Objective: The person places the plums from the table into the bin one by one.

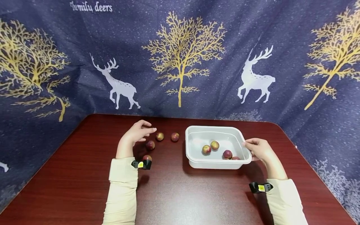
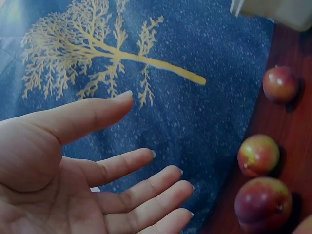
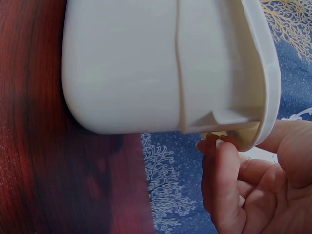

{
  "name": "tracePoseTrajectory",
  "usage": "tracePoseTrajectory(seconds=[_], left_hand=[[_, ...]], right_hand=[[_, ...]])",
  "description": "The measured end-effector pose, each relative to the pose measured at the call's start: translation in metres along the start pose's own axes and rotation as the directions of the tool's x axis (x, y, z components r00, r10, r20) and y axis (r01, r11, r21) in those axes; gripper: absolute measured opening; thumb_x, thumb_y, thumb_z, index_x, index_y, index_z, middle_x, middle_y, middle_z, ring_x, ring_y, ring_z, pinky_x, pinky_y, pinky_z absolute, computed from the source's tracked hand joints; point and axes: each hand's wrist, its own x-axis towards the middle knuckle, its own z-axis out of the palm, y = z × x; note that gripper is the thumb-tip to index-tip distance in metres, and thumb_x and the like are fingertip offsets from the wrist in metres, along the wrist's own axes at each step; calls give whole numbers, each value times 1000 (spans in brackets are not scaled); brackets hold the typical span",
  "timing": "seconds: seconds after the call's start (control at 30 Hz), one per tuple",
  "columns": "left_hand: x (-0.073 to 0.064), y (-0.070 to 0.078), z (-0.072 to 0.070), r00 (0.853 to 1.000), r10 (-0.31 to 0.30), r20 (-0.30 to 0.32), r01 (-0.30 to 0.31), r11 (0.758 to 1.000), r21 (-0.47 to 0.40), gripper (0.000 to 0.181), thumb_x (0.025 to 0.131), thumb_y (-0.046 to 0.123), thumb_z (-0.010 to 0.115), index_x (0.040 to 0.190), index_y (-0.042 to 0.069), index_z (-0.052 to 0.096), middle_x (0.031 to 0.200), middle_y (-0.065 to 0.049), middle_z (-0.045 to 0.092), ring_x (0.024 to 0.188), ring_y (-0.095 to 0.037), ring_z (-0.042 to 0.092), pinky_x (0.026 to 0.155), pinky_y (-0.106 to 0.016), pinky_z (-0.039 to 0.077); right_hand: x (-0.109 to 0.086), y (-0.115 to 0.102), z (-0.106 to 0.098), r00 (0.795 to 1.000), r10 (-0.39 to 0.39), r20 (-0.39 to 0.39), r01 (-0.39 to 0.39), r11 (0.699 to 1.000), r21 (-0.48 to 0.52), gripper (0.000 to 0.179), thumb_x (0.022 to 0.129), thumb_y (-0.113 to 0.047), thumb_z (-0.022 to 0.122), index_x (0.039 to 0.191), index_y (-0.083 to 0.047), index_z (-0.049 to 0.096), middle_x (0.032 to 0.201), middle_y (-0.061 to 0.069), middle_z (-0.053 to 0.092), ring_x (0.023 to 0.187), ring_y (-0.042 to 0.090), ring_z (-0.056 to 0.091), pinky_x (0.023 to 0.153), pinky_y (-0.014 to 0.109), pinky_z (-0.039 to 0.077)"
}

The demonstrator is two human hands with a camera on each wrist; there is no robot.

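Observation:
My left hand (image 1: 136, 133) hovers over the left part of the table, fingers spread and nothing in them. Close by its fingertips is a red-and-yellow plum (image 1: 159, 136); a darker plum (image 1: 150, 145) lies just below the hand. Another plum (image 1: 175, 137) sits further right, and one more plum (image 1: 147, 157) is partly covered by the wrist strap. With thumb above and fingers beneath, my right hand (image 1: 260, 149) grips the right rim of a white plastic tub (image 1: 194, 162). Inside the tub lie several plums (image 1: 206, 149), some partly hidden by its front wall.
The dark red wooden table (image 1: 174, 193) ends at a blue cloth backdrop (image 1: 157, 93) printed with deer and trees. Black straps with a yellow label circle both wrists, such as the right strap (image 1: 261, 187).

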Motion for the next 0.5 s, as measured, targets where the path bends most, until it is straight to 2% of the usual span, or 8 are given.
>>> tracePoseTrajectory(seconds=[0.37, 0.5], left_hand=[[10, -20, 0, 996, -91, 6, 91, 996, -4, 56, 88, 20, 57, 132, -3, 31, 137, -25, 35, 124, -42, 43, 94, -48, 46], [14, -25, 1, 993, -113, 11, 113, 993, 17, 54, 87, 14, 56, 132, -3, 32, 134, -25, 38, 122, -41, 44, 89, -45, 50]], right_hand=[[0, 2, 0, 1000, 6, 7, -6, 999, 32, 47, 90, -19, 55, 122, 14, 45, 68, -4, 58, 57, 5, 56, 54, 29, 55], [3, 4, -2, 1000, 8, 12, -8, 999, 38, 47, 90, -20, 55, 123, 13, 45, 67, -6, 58, 56, 4, 55, 52, 27, 54]])
